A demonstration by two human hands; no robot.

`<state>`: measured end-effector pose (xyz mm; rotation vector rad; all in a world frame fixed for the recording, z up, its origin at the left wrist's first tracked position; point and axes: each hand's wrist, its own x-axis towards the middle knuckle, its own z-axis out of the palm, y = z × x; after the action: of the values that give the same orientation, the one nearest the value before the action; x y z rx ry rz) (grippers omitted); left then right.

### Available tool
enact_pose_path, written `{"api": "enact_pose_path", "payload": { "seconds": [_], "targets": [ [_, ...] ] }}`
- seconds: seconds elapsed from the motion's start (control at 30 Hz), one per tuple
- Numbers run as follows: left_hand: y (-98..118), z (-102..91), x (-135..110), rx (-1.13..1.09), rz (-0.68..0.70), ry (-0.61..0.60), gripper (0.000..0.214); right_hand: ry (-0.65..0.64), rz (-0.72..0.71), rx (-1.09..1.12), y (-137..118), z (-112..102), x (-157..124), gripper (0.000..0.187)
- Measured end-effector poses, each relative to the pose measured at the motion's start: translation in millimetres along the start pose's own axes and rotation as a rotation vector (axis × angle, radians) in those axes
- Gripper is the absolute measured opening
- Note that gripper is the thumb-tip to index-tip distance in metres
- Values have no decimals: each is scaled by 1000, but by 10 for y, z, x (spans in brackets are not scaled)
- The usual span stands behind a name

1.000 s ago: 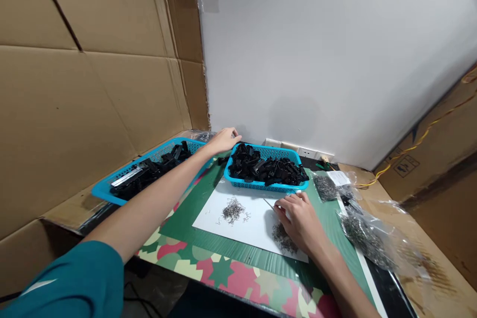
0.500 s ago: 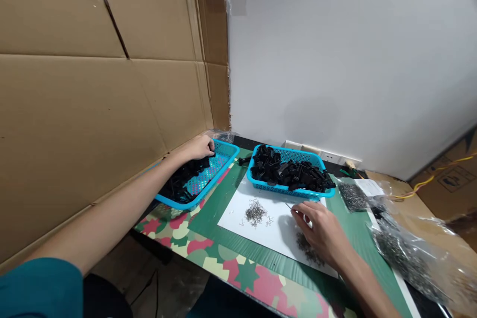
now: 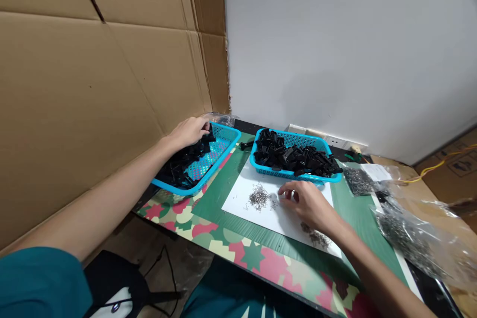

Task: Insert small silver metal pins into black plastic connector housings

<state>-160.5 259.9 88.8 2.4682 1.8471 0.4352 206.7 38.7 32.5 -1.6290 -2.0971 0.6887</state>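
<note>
In the head view, we record the left grip (image 3: 188, 131) over the far part of the left blue basket (image 3: 182, 192). Its fingers are bent down at the black parts (image 3: 175, 171); we cannot tell whether it has closed on one. The black parts lie beneath this grip and toward the wearer from it, while bare mesh shows to its right.

We find the right grip (image 3: 307, 202) low over a white sheet (image 3: 238, 194), fingers and thumb curled toward each other; whether anything is pinched between them we cannot determine. Just left of its fingertips lies a heap of small metal pieces (image 3: 258, 197), with a few strays between heap and fingers. A second heap (image 3: 316, 237) lies under the wrist side, toward the wearer. Beyond the right grip stands the right blue basket (image 3: 286, 174), piled with black pieces (image 3: 294, 156).

Beneath the sheet we note a green mat (image 3: 212, 203) on a tabletop (image 3: 261, 263) with a patterned cover. To the right of the right grip lie two clear bags of metal pieces, the farther bag (image 3: 359, 181) and the nearer bag (image 3: 406, 238).
</note>
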Motion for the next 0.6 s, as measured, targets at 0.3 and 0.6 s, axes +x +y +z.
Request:
{"api": "enact_pose_path", "payload": {
  "seconds": [0.3, 0.6],
  "targets": [
    [26, -158, -4, -227, -6, 267, 41, -57, -95, -18, 25, 134, 78, 17],
    [458, -337, -379, -506, 96, 311, 36, -47, -205, -102, 87, 225, 35, 16]
  ]
}}
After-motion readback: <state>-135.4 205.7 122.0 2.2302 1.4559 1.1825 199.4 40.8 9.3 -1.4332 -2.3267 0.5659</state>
